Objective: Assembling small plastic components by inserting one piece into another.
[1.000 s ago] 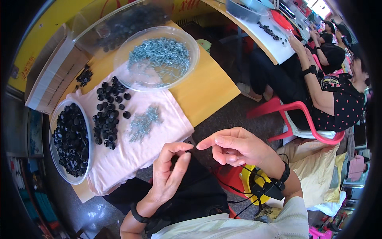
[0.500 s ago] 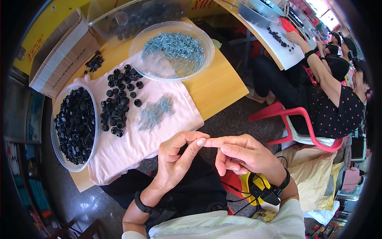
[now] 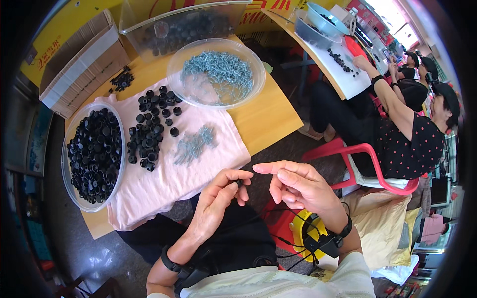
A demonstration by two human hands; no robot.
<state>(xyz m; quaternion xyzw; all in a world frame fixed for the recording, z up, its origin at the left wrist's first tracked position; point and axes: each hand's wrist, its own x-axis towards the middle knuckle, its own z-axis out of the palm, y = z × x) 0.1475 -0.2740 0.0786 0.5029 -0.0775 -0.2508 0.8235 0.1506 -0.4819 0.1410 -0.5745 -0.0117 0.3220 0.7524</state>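
My left hand is closed in a pinch above my lap, with a small black cap partly showing between thumb and fingers. Facing it, my right hand points its index finger toward the left fingertips, a small gap apart. The right thumb presses in and the other fingers curl, hiding whatever they hold. Beyond my hands, a pink cloth carries a loose group of black caps and a small heap of silvery screws. A round clear tub of black caps stands at the left.
A clear bowl of screws sits at the back of the yellow table. Behind are a cardboard box and a clear bin of dark parts. At right, a co-worker sits on a pink chair at another table.
My fingertips were touching and have come apart. The left fingers have curled, showing the black cap between them. The view has shifted slightly.
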